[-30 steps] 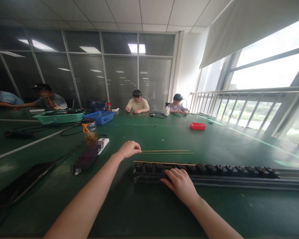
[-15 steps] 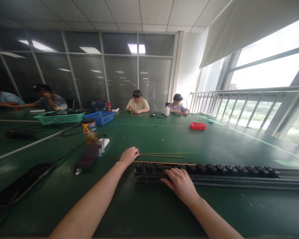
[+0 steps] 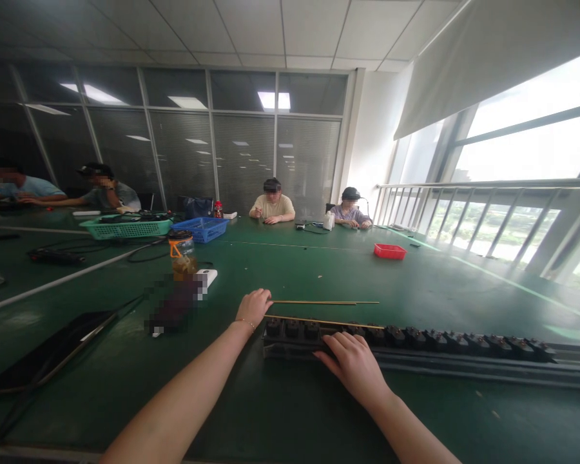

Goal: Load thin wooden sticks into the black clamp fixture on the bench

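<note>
My left hand (image 3: pixel 254 306) is closed at the left ends of thin golden sticks (image 3: pixel 319 302), which stretch rightward just above the green table. Another thin stick (image 3: pixel 328 321) lies along the top of several black blocks (image 3: pixel 292 328), its left end close to my left hand. These blocks stand in a row on a long black rail (image 3: pixel 415 364), with small pins on their tops. My right hand (image 3: pixel 355 361) reaches over the rail, fingers on the top side and thumb against the front. Part of the row is hidden beneath it.
A phone (image 3: pixel 207 278) and a jar with an orange handle (image 3: pixel 182 254) stand left of my left hand. Farther back are a green basket (image 3: pixel 128 227), a blue basket (image 3: pixel 203 230) and a red tray (image 3: pixel 389 251). Several people sit around the table; a railing (image 3: pixel 483 187) runs along the window.
The view has shifted slightly, moving everything a little right and down in the picture. The two sticks at my left hand lie closer together. Both hands keep nearly the same place.
</note>
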`<action>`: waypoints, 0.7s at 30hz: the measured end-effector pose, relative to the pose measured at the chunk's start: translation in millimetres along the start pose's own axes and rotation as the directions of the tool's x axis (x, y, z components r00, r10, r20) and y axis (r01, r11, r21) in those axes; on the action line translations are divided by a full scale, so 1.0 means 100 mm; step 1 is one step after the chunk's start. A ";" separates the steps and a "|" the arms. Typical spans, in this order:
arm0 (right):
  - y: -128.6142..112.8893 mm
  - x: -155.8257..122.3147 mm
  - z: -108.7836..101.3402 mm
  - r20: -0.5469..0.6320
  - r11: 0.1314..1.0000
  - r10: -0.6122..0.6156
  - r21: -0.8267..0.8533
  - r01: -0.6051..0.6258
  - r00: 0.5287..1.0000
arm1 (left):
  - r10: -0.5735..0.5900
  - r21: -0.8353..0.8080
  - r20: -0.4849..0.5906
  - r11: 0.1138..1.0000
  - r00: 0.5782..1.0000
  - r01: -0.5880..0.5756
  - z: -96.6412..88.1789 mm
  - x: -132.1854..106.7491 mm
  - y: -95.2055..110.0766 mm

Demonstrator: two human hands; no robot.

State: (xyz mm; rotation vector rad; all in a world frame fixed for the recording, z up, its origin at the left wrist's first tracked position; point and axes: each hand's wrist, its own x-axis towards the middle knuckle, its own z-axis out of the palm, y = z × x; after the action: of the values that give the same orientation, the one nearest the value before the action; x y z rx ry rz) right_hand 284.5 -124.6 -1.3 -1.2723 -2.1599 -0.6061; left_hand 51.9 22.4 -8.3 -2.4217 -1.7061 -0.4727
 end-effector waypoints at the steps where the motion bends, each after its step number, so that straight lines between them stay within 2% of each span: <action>1: 0.00 0.00 0.00 0.000 1.000 0.001 0.004 -0.001 1.000 | 0.003 -0.010 -0.013 1.000 1.000 -0.003 -0.01 0.00 0.00; 8: 0.01 -0.01 0.00 0.005 0.999 0.006 0.032 -0.006 1.000 | 0.059 -0.096 0.026 0.994 0.998 -0.056 0.01 0.01 -0.04; 13: 0.00 0.00 -0.01 0.007 0.999 0.007 0.039 -0.007 1.000 | -0.004 -0.230 -0.048 0.973 0.999 -0.007 -0.03 0.00 -0.04; 15: -0.01 0.00 -0.01 0.014 0.999 0.014 0.045 -0.015 1.000 | -0.069 -0.329 -0.090 0.944 0.994 0.036 -0.18 0.03 -0.01; 17: 0.00 0.00 0.00 0.022 0.998 0.019 0.051 -0.020 1.000 | -0.073 -0.417 -0.086 0.909 0.994 0.031 -0.44 0.07 0.05; 19: 0.01 0.00 0.01 0.024 0.998 0.022 0.050 -0.023 0.999 | 0.066 -0.476 -0.025 0.876 0.998 -0.070 -0.77 0.10 0.14; 21: 0.01 0.00 0.02 0.019 0.999 0.021 0.044 -0.022 1.000 | 0.263 -0.474 0.116 0.862 0.958 -0.179 -1.07 0.08 0.24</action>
State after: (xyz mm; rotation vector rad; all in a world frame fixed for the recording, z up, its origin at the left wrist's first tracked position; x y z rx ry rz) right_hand 285.4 -122.9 -2.7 -1.2803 -2.1598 -0.5368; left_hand 57.9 -9.6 96.7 -3.0373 -1.4730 -0.7179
